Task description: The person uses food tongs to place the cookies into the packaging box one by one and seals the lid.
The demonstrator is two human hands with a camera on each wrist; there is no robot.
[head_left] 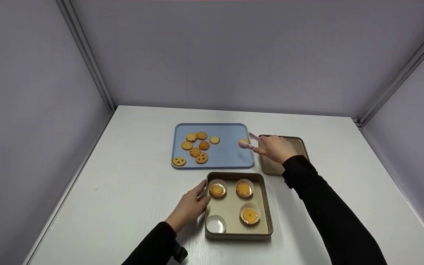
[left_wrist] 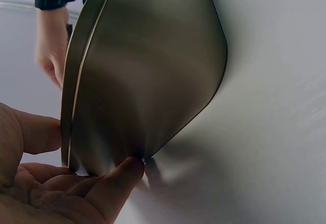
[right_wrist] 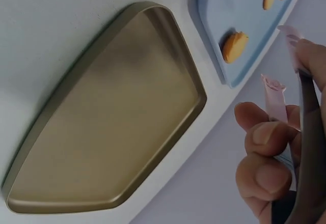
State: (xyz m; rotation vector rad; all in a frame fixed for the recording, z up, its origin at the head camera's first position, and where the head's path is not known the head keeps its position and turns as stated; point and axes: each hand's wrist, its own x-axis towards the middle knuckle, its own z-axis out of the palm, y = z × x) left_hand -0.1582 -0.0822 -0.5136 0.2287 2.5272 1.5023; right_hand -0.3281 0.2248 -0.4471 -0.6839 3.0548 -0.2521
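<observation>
My left hand [head_left: 190, 208] grips the left wall of a deep gold baking tin [head_left: 238, 236]; in the left wrist view its thumb is at the rim and its fingers lie against the outer side. The tin holds several paper cups, three with a cookie inside and one cup [head_left: 216, 224] without. My right hand [head_left: 279, 148] holds dark tongs [right_wrist: 307, 112] with pink tips. The tongs' tips stand apart, near a lone cookie [right_wrist: 235, 47] at the right end of the blue tray [head_left: 230, 158]. Whether they touch it I cannot tell.
Several other cookies [head_left: 201, 158] lie on the left half of the blue tray. A shallow gold tray [right_wrist: 107, 122] sits to its right, partly under my right forearm. All stand on a white table [head_left: 134, 158] with grey panels behind and at both sides.
</observation>
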